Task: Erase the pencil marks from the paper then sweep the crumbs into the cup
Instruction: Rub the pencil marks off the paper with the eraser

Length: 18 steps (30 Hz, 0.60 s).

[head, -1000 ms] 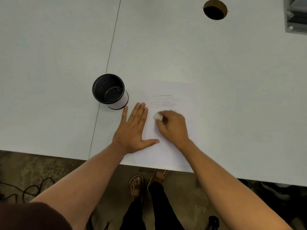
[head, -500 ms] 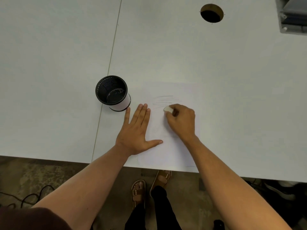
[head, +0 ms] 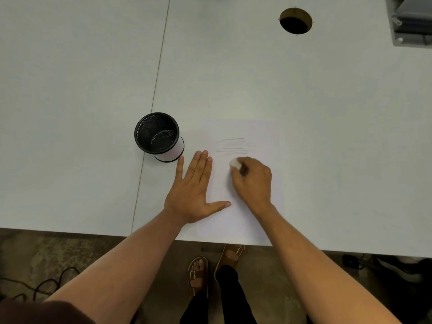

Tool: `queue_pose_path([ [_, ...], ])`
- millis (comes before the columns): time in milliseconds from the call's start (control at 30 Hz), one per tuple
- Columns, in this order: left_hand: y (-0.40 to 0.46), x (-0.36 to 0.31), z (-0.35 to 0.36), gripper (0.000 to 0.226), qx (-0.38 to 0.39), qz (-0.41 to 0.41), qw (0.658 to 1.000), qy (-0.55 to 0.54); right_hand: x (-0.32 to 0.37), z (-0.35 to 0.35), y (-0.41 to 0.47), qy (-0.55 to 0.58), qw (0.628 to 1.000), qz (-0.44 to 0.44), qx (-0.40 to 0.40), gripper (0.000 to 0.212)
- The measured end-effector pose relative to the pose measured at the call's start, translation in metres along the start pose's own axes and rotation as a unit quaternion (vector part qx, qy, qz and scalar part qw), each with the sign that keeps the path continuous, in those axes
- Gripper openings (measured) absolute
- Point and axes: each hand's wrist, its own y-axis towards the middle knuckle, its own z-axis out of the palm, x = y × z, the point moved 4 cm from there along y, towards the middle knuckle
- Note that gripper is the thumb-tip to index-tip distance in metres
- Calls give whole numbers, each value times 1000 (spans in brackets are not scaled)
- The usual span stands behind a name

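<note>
A white sheet of paper lies on the white table near its front edge. Faint grey pencil marks run across the sheet's upper half. My right hand pinches a small white eraser, whose tip rests on the paper just below the marks. My left hand lies flat with fingers spread on the paper's left edge, pressing it down. A black mesh cup with a white band stands upright to the left of the paper, close to my left fingertips. I cannot make out any crumbs.
A seam between two tabletops runs just behind the cup. A round cable hole sits at the back right, and a grey metal box at the far right corner. The table's front edge is near my wrists; cables lie on the floor below.
My right hand with the eraser has moved up the paper from near my left thumb to just under the pencil marks. My left hand stays flat on the sheet.
</note>
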Motion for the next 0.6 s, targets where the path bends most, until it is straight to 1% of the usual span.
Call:
queue_pose_path([
  [33, 0, 0, 0, 112, -3, 1, 1000, -2, 6, 5, -14, 8, 1000, -9, 21, 12],
  [133, -1, 1, 1, 98, -17, 11, 1000, -7, 15, 18, -50, 12, 990, -50, 131, 22],
  [167, -1, 1, 1, 98, -19, 12, 1000, -7, 14, 17, -48, 7, 989, -58, 135, 22],
  [200, 0, 1, 0, 103, -18, 11, 1000, -6, 11, 14, -37, 4, 992, -55, 117, 20],
  [267, 0, -1, -1, 113, -13, 6, 1000, -1, 2, 4, -4, -3, 998, -22, 55, 14],
  [333, 0, -2, -1, 115, -11, 3, 1000, 2, -4, -4, 22, -1, 1000, 12, 2, 11],
  [367, 0, -1, 0, 115, -11, 3, 1000, 2, -4, -4, 24, 3, 1000, 21, -10, 10],
  [400, 0, -1, 0, 115, -12, 3, 1000, 1, -2, -1, 19, 6, 1000, 22, -10, 10],
  [433, 0, -1, 0, 114, -12, 5, 1000, -2, 1, 4, 7, 8, 1000, 13, 8, 11],
  [533, 0, 0, 1, 105, -15, 11, 1000, -11, 13, 17, -37, 19, 991, -40, 122, 23],
  [567, 0, 0, 1, 104, -15, 12, 1000, -13, 14, 18, -39, 17, 989, -54, 135, 25],
  [600, 0, 0, 1, 106, -13, 11, 1000, -12, 13, 18, -32, 15, 990, -58, 130, 25],
])
